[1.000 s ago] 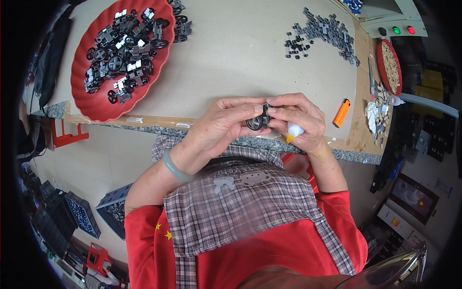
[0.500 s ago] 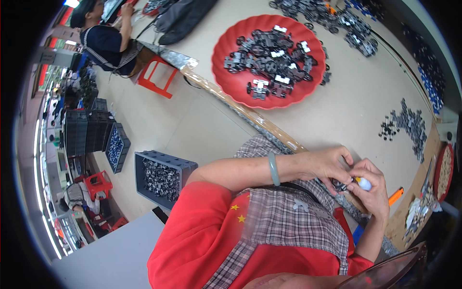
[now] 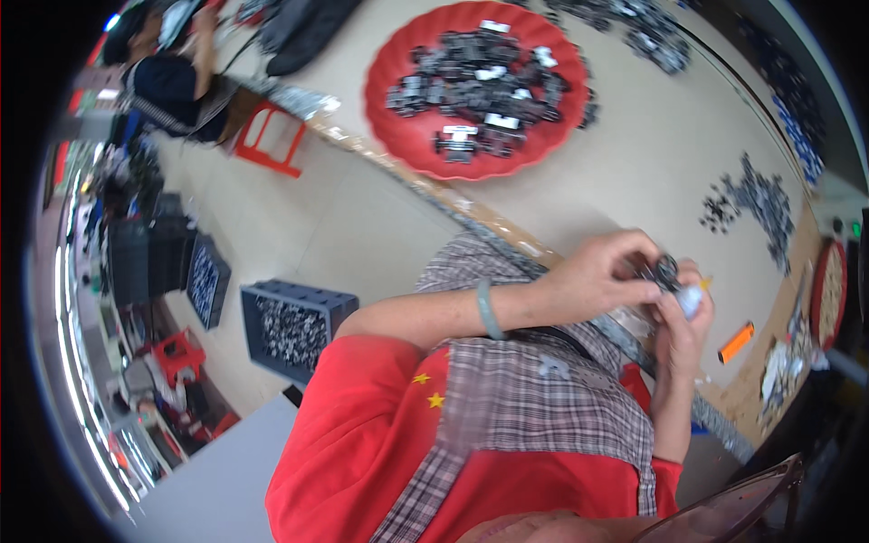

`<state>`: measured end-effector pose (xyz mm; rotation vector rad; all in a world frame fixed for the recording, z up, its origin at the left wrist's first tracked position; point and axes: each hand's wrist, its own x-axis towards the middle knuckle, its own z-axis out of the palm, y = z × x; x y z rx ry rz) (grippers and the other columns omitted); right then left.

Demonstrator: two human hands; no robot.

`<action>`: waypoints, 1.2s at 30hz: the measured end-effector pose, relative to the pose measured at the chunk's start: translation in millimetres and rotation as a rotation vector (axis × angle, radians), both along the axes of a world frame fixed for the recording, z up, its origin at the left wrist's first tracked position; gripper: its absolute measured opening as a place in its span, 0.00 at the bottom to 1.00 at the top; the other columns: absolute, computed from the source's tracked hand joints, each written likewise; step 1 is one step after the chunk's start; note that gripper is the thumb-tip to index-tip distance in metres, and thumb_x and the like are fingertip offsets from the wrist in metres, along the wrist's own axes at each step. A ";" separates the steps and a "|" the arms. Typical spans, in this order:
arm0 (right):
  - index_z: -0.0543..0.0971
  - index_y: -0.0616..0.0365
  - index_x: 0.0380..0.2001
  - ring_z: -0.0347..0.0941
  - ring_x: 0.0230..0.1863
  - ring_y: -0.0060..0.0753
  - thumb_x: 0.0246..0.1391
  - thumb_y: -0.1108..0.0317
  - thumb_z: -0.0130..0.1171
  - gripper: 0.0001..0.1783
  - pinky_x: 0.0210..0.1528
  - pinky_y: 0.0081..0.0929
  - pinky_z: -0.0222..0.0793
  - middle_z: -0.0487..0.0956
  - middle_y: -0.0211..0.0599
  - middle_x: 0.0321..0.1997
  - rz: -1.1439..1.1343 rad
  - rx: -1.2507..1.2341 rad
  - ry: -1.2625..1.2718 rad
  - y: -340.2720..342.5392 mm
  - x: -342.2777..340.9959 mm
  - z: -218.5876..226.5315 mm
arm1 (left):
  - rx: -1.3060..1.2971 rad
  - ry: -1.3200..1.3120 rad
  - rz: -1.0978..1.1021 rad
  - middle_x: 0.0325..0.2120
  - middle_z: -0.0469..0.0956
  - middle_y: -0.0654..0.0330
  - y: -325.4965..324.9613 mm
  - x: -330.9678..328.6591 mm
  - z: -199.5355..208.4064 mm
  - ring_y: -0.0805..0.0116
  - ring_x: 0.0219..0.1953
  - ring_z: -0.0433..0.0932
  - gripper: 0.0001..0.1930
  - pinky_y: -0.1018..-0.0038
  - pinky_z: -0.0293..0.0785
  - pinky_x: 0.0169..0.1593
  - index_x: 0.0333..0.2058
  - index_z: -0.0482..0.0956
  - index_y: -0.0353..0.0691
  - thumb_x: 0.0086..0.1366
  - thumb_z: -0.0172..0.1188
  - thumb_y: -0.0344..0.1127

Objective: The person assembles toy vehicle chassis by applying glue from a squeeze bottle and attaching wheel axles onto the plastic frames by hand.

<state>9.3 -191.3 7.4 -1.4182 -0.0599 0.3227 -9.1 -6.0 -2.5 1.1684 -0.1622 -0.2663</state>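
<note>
My left hand point(image 3: 608, 274), with a pale green bangle point(image 3: 489, 309) on its wrist, pinches a small dark wheeled toy car chassis point(image 3: 666, 269) above the table's near edge. Close against it, my right hand point(image 3: 677, 333) is closed round a small white bottle point(image 3: 690, 300) with a yellow tip. Motion blurs the fingers, and they partly hide the chassis. Beyond both hands stands a red scalloped bowl point(image 3: 385, 127) with several similar black chassis point(image 3: 480, 77) piled in it, some bearing white parts.
An orange-handled tool point(image 3: 736, 343) lies right of my hands. Grey and black small parts point(image 3: 760, 204) are scattered at the right, near a red tray point(image 3: 828, 294). More chassis point(image 3: 656, 45) lie at the back. A grey crate point(image 3: 339, 312) of parts stands left; another person point(image 3: 176, 95) sits far left.
Both hands have risen away from my body, bringing up the chassis, whose wheel now shows. The white bottle moved along with the right hand. The whole view has shifted slightly.
</note>
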 end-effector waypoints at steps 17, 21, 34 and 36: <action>0.76 0.61 0.30 0.71 0.32 0.23 0.45 0.71 0.67 0.10 0.35 0.21 0.66 0.75 0.32 0.31 0.118 -0.237 -0.378 14.1 1.1 -9.0 | 0.409 -0.323 0.324 0.34 0.78 0.55 -0.3 -7.1 1.6 0.64 0.35 0.79 0.09 0.72 0.75 0.39 0.38 0.72 0.35 0.59 0.60 0.27; 0.75 0.61 0.28 0.72 0.32 0.24 0.46 0.71 0.66 0.09 0.34 0.22 0.67 0.76 0.33 0.31 0.081 -0.261 -0.407 17.2 -2.5 -9.5 | 0.393 -0.299 0.330 0.34 0.78 0.55 -4.2 -8.5 -1.2 0.65 0.35 0.79 0.08 0.72 0.75 0.39 0.38 0.72 0.36 0.60 0.59 0.27; 0.77 0.61 0.31 0.67 0.25 0.12 0.50 0.71 0.65 0.08 0.27 0.14 0.63 0.74 0.26 0.29 0.106 0.099 0.058 11.9 4.0 -10.3 | 0.225 -0.180 0.320 0.39 0.77 0.56 -1.7 -9.7 -5.8 0.70 0.38 0.78 0.12 0.75 0.75 0.42 0.42 0.74 0.34 0.58 0.61 0.25; 0.77 0.60 0.32 0.66 0.24 0.10 0.51 0.72 0.64 0.07 0.26 0.12 0.62 0.75 0.26 0.29 0.132 0.137 0.072 11.8 4.3 -11.8 | 0.156 -0.143 0.310 0.40 0.76 0.55 -1.6 -10.7 -7.2 0.70 0.38 0.78 0.12 0.76 0.75 0.42 0.42 0.74 0.33 0.58 0.61 0.24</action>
